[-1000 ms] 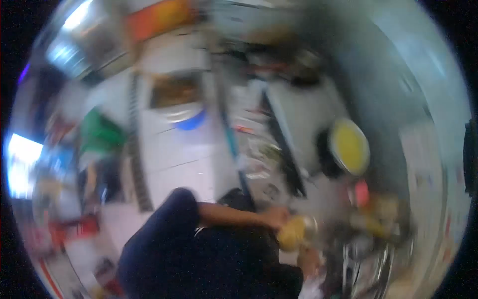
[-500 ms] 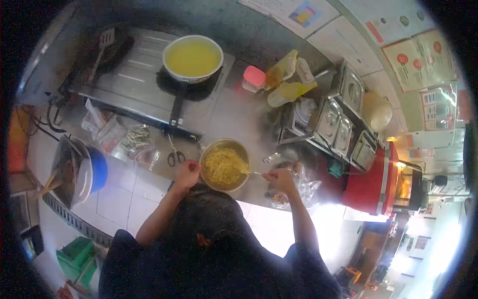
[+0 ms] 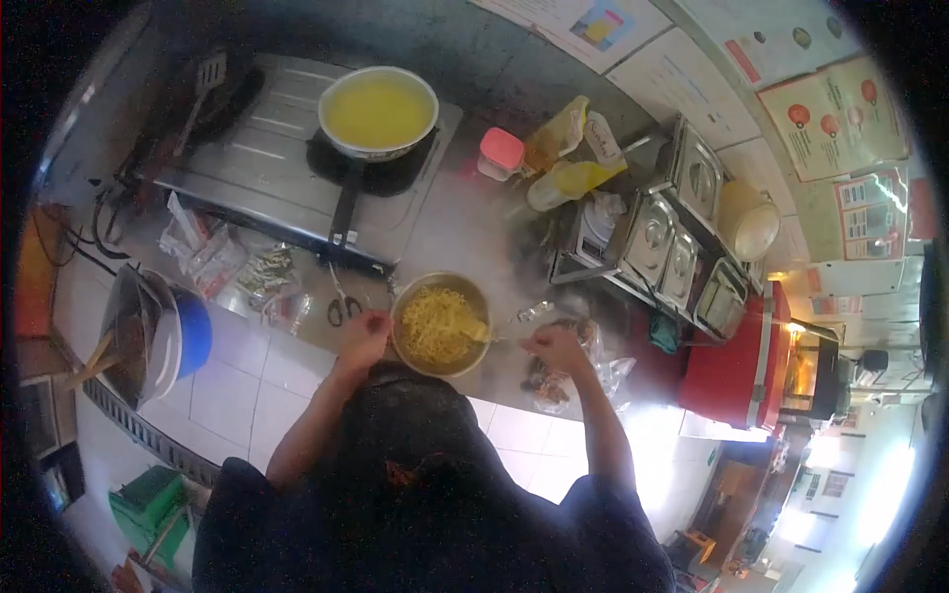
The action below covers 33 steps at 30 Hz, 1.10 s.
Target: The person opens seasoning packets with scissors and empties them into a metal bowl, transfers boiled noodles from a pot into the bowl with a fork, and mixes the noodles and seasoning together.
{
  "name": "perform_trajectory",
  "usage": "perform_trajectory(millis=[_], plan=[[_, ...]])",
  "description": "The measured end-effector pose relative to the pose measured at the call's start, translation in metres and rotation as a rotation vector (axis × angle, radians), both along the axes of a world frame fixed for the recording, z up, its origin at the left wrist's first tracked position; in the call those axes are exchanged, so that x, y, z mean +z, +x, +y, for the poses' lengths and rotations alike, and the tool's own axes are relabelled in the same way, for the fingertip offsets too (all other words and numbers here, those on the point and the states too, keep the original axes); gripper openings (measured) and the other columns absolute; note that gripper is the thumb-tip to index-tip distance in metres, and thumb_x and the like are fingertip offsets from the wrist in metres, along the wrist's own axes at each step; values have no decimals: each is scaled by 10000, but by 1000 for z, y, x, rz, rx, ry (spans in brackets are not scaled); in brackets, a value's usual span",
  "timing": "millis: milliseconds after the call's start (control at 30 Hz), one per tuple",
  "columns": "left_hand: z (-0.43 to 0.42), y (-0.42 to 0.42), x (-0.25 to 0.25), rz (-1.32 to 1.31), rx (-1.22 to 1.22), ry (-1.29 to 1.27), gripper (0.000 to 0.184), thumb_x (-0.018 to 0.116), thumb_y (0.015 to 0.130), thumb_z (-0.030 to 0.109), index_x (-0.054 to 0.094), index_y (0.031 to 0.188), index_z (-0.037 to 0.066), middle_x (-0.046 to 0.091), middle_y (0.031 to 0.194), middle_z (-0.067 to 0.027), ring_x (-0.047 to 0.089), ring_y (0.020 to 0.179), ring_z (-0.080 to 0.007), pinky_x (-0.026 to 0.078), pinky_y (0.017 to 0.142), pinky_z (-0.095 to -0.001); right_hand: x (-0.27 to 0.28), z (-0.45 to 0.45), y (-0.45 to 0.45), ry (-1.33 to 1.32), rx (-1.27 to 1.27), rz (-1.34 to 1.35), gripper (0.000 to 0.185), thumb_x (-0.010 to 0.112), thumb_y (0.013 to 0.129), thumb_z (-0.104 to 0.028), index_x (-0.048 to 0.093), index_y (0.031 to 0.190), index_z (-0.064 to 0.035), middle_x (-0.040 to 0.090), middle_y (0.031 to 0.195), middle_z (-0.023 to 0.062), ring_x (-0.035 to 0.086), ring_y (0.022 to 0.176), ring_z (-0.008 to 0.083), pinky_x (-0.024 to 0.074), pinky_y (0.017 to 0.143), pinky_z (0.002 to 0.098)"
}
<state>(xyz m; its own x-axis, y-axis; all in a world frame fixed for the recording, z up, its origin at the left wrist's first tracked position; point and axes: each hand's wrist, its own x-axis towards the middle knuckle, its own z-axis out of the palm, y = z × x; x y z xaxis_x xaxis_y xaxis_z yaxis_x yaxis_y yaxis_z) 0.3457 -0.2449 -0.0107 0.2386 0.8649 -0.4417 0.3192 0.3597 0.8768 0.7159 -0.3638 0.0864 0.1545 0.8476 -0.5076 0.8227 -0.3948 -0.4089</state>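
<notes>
A metal bowl (image 3: 478, 293) holding yellow noodles (image 3: 435, 328) stands on the counter close to the body. My left hand (image 3: 364, 341) is at the bowl's left rim, its fingers closed on the edge. On the other side, my right hand (image 3: 556, 348) pinches the handle of a utensil (image 3: 478, 331), whose yellowish head lies in the noodles at the bowl's right side. Black-handled scissors (image 3: 344, 310) rest just beyond my left hand. Plastic bags with brownish contents (image 3: 554, 383) lie beside my right hand.
Behind the bowl, a pan of yellow liquid (image 3: 379, 114) sits on a stove (image 3: 267, 148). A pink-lidded container (image 3: 501, 153) and metal lidded trays (image 3: 650, 237) stand right of it. Plastic packets (image 3: 213, 259) lie left, near a blue bucket (image 3: 194, 334).
The blurred view has turned and steadied over the counter. Since the middle frame, the bowl has shifted slightly left, and the utensil remains in it.
</notes>
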Motion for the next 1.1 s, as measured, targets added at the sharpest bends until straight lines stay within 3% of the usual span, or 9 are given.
perform_trajectory(millis=[167,300,433,567,733,800,867,1067,1100], plan=[[-2,-3,-3,-33,-44,28,226,673,918,216,667,982,-1,661,784,-48,597,684,-136,487,625,-305,41,-2,14,1,83,-190,405,661,855,-484,735,857,-86,698,821,148,677,801,345,513,741,451],[-2,-5,-12,-193,33,-177,196,675,917,193,675,963,3,661,791,-41,585,675,-126,475,617,-284,75,7,-8,164,176,-353,414,624,862,-492,739,847,-95,709,814,128,689,777,333,528,738,472],[-7,-5,-1,-298,56,-260,187,672,925,182,677,973,2,646,774,-30,574,661,-112,466,604,-263,40,28,-71,12,36,-589,448,585,859,-529,746,846,-111,718,818,125,700,762,329,545,730,489],[-17,0,15,-266,124,-291,228,701,904,181,671,1003,-22,673,807,-56,616,677,-134,514,613,-287,-23,34,-109,76,250,-459,364,624,849,-456,761,890,-121,709,794,141,691,752,348,550,698,449],[-21,-11,-3,-297,29,-290,232,641,949,192,691,969,-34,671,827,-53,623,732,-132,545,700,-288,-35,12,-98,259,-6,95,316,692,845,-378,751,890,-70,703,752,154,702,705,289,546,654,406],[-21,-12,-1,-328,36,-329,210,639,953,183,660,998,-21,648,839,-50,615,740,-136,539,695,-281,-39,1,-89,267,-38,140,401,669,854,-454,749,892,-63,702,763,155,696,705,291,537,659,402],[-21,-13,1,-359,43,-366,197,637,957,175,628,1028,-8,625,852,-47,608,749,-141,532,690,-273,-36,-9,-80,276,-71,185,487,646,863,-531,747,894,-55,702,773,155,689,704,294,528,664,399],[-30,-36,2,-480,90,-404,284,634,960,213,588,1156,14,656,1030,-72,642,852,-182,539,762,-307,47,-13,-90,232,-250,185,424,675,885,-449,745,929,-33,707,764,156,672,640,200,520,631,350],[-33,-45,-4,-241,-6,-165,288,643,940,227,626,1121,4,679,1007,-97,660,880,-201,538,772,-337,48,-9,-98,284,-219,191,395,655,899,-425,745,925,-41,703,756,156,679,645,220,532,644,359]])
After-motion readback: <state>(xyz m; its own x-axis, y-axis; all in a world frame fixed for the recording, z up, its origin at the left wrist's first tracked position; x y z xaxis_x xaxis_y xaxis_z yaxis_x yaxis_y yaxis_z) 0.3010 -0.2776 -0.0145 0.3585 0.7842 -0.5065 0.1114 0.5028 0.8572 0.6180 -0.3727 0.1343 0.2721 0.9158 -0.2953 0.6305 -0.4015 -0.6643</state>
